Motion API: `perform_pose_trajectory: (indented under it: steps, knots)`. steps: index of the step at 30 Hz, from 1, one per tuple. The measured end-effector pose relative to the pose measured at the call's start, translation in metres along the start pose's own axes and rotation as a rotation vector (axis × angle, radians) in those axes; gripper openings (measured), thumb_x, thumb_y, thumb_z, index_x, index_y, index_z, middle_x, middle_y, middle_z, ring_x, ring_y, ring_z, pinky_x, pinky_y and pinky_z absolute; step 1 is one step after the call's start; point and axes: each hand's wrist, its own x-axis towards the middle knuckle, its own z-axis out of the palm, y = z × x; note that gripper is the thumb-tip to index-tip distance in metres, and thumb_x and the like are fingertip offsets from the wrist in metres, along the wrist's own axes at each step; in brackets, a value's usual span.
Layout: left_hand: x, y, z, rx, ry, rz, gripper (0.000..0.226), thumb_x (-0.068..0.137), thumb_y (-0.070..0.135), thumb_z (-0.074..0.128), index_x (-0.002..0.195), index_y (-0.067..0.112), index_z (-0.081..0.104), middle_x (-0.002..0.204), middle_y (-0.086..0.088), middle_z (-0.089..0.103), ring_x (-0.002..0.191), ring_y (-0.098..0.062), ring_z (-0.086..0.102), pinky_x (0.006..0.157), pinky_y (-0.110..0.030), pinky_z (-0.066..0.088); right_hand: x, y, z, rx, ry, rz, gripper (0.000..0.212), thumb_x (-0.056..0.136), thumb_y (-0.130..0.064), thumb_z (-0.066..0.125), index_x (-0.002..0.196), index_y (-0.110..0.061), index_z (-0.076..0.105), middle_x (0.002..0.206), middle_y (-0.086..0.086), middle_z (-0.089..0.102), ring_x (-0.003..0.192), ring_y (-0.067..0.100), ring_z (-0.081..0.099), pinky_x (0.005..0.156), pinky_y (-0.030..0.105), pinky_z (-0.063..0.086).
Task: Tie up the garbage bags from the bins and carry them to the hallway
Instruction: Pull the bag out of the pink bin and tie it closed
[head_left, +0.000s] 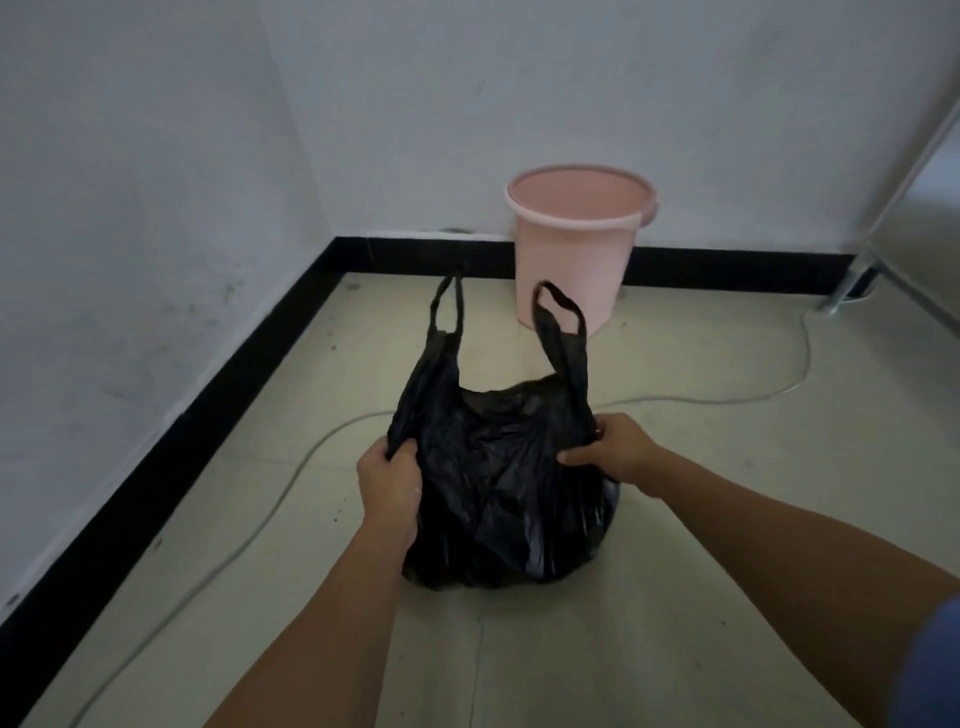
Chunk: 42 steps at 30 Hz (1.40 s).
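A black plastic garbage bag (498, 483) stands on the pale floor in the middle of the view, its mouth open. Two loop handles stick up, the left handle (448, 306) and the right handle (563, 322). My left hand (389, 483) grips the bag's left edge below the rim. On the bag's right edge, my right hand (613, 449) pinches the plastic. Behind the bag, a pink bin (576, 244) stands against the back wall with no liner visible inside.
White walls with a black skirting board (171, 431) close the corner at left and back. A thin pale cable (727, 400) snakes across the floor behind the bag. A metal furniture leg (844, 288) and a grey panel stand at right.
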Motion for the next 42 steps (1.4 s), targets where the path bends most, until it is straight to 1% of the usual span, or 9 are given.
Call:
perform_pose_trajectory:
  steps: [2,7,10,13,18,28,32,38,42]
  knots:
    - [-0.002,0.003,-0.005,0.049,0.019,0.033,0.013,0.092,0.012,0.057,0.086,0.007,0.067,0.090,-0.017,0.069,0.095,-0.040,0.065,0.083,-0.039,0.053,-0.008,0.006,0.006,0.077,0.128,0.019,0.026,0.082,-0.014,0.077,0.103,0.001,0.072,0.101,0.014,0.072,0.082,0.025,0.068,0.080,0.035,0.057]
    - [0.001,0.004,-0.018,-0.174,0.043,-0.253,0.039,0.098,0.029,0.051,0.127,0.004,0.057,0.117,-0.015,0.063,0.103,-0.034,0.061,0.091,-0.040,0.049,-0.011,-0.009,-0.005,0.365,0.271,0.042,0.028,0.093,-0.019,0.062,0.114,-0.002,0.069,0.106,0.014,0.070,0.082,0.026,0.065,0.077,0.030,0.050]
    - [-0.006,0.007,-0.022,-0.287,-0.225,-0.397,0.058,0.085,0.055,0.061,0.123,0.012,0.062,0.121,-0.013,0.066,0.111,-0.032,0.062,0.100,-0.043,0.046,-0.012,-0.018,0.003,0.427,0.230,0.031,0.034,0.098,-0.024,0.056,0.122,-0.001,0.064,0.108,0.010,0.068,0.089,0.027,0.066,0.085,0.033,0.052]
    - [-0.010,0.002,-0.023,-0.094,-0.378,-0.260,0.070,0.062,0.042,0.087,0.119,0.008,0.066,0.111,-0.011,0.072,0.103,-0.030,0.069,0.099,-0.042,0.050,-0.014,-0.019,0.014,0.435,0.177,0.049,0.045,0.097,-0.034,0.057,0.130,-0.003,0.059,0.116,0.012,0.068,0.095,0.028,0.067,0.093,0.038,0.053]
    - [0.000,-0.011,-0.016,0.313,-0.128,0.043,0.028,0.082,0.029,0.075,0.092,0.003,0.074,0.088,-0.013,0.074,0.085,-0.029,0.071,0.085,-0.045,0.057,-0.013,-0.012,0.010,0.492,-0.075,0.132,0.081,0.061,-0.060,0.082,0.124,-0.010,0.066,0.112,0.007,0.073,0.100,0.028,0.071,0.099,0.042,0.051]
    - [-0.010,0.012,-0.006,-0.416,-0.206,-0.376,0.040,0.098,0.026,0.051,0.131,0.003,0.054,0.120,-0.014,0.063,0.100,-0.031,0.061,0.093,-0.044,0.047,-0.012,-0.016,0.020,0.266,-0.068,0.007,0.017,0.083,-0.013,0.072,0.097,-0.005,0.073,0.098,0.017,0.074,0.088,0.033,0.072,0.087,0.044,0.057]
    - [-0.011,0.012,-0.011,-0.400,-0.266,-0.412,0.032,0.098,0.012,0.047,0.126,-0.001,0.056,0.110,-0.017,0.066,0.098,-0.033,0.062,0.094,-0.047,0.047,-0.012,-0.023,0.028,0.314,-0.086,0.006,0.033,0.073,0.010,0.059,0.103,0.001,0.067,0.107,0.028,0.068,0.099,0.045,0.065,0.090,0.053,0.055]
    - [-0.009,0.011,-0.010,-0.496,-0.397,-0.408,0.039,0.087,0.032,0.066,0.116,0.006,0.065,0.119,-0.021,0.067,0.108,-0.035,0.064,0.096,-0.047,0.049,-0.011,-0.032,0.030,0.470,-0.276,0.081,0.049,0.074,-0.028,0.082,0.115,-0.004,0.067,0.108,0.015,0.073,0.100,0.032,0.071,0.095,0.046,0.053]
    - [0.000,0.003,-0.007,-0.372,-0.240,-0.312,0.034,0.077,0.026,0.079,0.102,0.005,0.070,0.102,-0.018,0.072,0.094,-0.034,0.070,0.081,-0.044,0.057,-0.005,-0.030,0.035,0.399,-0.134,0.082,0.064,0.071,-0.045,0.084,0.115,-0.003,0.066,0.105,0.012,0.074,0.093,0.031,0.072,0.093,0.044,0.055]
